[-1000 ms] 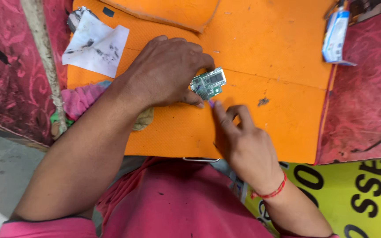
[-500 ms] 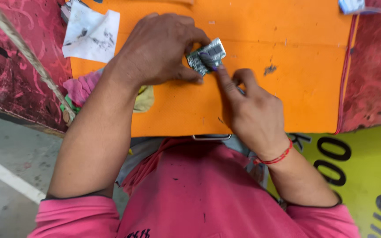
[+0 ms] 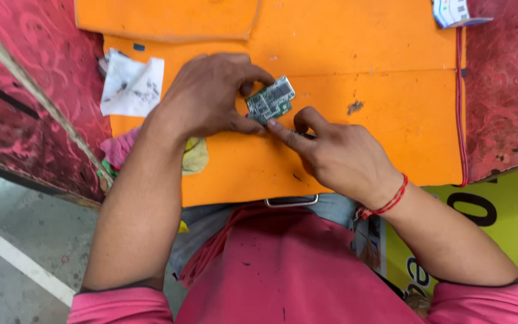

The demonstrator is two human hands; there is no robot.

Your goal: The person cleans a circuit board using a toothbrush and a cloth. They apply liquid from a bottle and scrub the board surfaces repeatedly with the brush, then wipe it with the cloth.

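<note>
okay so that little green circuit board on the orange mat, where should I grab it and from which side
Probably by its two short edges, pinched between fingers, coming from the upper right. The circuit board lies flat and tilted on the orange mat; the left hand and right hand crowd its left and lower sides.

The left hand (image 3: 211, 96) lies palm down at the left edge of the small green circuit board (image 3: 271, 99), thumb and curled fingers pinching that edge. The left forearm extends straight back from the board toward the body. The right hand (image 3: 340, 156) sits just below and right of the board, index finger extended, its tip touching the board's lower edge. The right wrist bends inward.
</note>
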